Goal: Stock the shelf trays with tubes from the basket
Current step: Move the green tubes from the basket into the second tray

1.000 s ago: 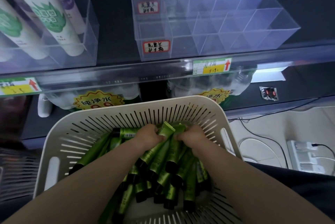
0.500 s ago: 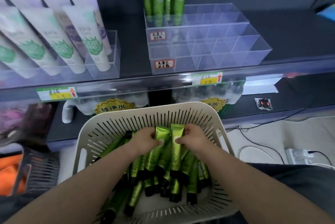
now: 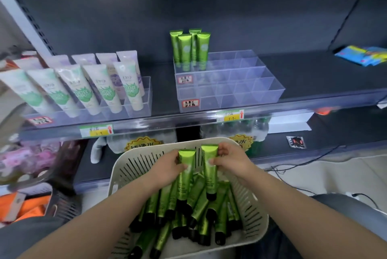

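A white slotted basket (image 3: 134,166) on my lap holds several green tubes with black caps (image 3: 194,212). My left hand (image 3: 167,166) grips one green tube (image 3: 185,166) by its flat end, cap down, above the pile. My right hand (image 3: 228,159) pinches a second green tube (image 3: 209,173) the same way. On the shelf above stands a clear divided tray (image 3: 261,91) with several green tubes (image 3: 190,47) upright in its back left cells; the other cells are bare.
A clear tray (image 3: 144,99) at the left holds several white and lilac tubes (image 3: 104,89). The shelf's front rail (image 3: 293,103) carries price tags. Blue packets (image 3: 362,55) lie at the far right. Water bottles sit on the lower shelf, cables on the floor at right.
Both hands have lifted a tube each a little out of the pile, flat ends up. My head has tilted up, so more of the shelf shows.
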